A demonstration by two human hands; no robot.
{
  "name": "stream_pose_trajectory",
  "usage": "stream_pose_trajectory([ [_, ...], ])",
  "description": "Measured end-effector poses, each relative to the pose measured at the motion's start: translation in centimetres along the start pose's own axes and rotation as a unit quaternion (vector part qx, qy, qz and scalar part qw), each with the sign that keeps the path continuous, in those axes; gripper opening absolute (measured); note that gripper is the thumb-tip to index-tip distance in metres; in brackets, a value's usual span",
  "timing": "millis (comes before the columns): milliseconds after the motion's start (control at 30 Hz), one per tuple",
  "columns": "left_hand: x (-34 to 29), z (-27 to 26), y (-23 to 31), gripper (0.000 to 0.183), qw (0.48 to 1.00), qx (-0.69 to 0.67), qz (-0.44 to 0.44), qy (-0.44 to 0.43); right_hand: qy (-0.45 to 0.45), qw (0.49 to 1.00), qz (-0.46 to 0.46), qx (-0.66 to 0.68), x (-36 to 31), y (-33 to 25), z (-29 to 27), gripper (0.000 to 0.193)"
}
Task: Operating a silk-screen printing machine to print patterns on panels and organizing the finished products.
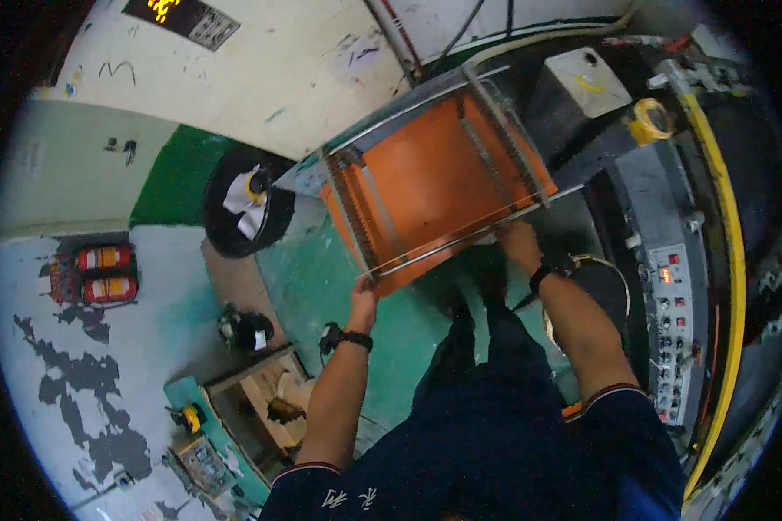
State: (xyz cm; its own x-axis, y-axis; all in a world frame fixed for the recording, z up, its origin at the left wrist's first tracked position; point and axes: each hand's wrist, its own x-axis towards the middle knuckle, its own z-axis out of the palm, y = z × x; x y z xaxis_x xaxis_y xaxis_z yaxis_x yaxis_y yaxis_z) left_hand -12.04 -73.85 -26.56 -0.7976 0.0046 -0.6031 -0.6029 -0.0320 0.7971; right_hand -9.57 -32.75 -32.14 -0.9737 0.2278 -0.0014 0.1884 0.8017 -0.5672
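In front of me is a flat orange panel (434, 174) set in a tilted metal frame, with toothed metal bars along its left and right sides and a thin rod across its near edge. My left hand (364, 304) grips the near left corner of this metal frame (447, 247), its fingers partly hidden. At the near edge, right of the middle, my right hand (519, 246) is closed on the frame too; its fingertips are out of sight beneath it. Each wrist wears a dark band.
Right of me stands a machine with a control panel (672, 330) and a yellow rail (728, 217). Yellow tape (652, 122) lies near a grey box (587, 82). Leftward are a black bin (226, 230), red fire extinguishers (106, 273) and a wooden crate (256, 391). The floor is green.
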Motion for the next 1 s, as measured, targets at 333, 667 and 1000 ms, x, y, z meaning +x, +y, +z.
stream_pose_trajectory([
  [333, -0.7, 1.0, 1.0, 0.043, 0.997, 0.040, -0.057, 0.021, -0.121, 0.937, 0.182, 0.272, 1.7, -0.9, 1.3, 0.017],
  [667, -2.0, 0.2, 2.6, 0.043, 0.994, 0.101, -0.033, -0.011, -0.058, 0.992, -0.005, -0.115, 1.4, -5.3, 0.2, 0.037],
  [1000, -2.4, -0.3, 2.2, 0.037, 0.993, 0.120, -0.006, -0.004, -0.140, 0.921, 0.272, 0.243, 1.3, -5.9, -2.2, 0.038],
])
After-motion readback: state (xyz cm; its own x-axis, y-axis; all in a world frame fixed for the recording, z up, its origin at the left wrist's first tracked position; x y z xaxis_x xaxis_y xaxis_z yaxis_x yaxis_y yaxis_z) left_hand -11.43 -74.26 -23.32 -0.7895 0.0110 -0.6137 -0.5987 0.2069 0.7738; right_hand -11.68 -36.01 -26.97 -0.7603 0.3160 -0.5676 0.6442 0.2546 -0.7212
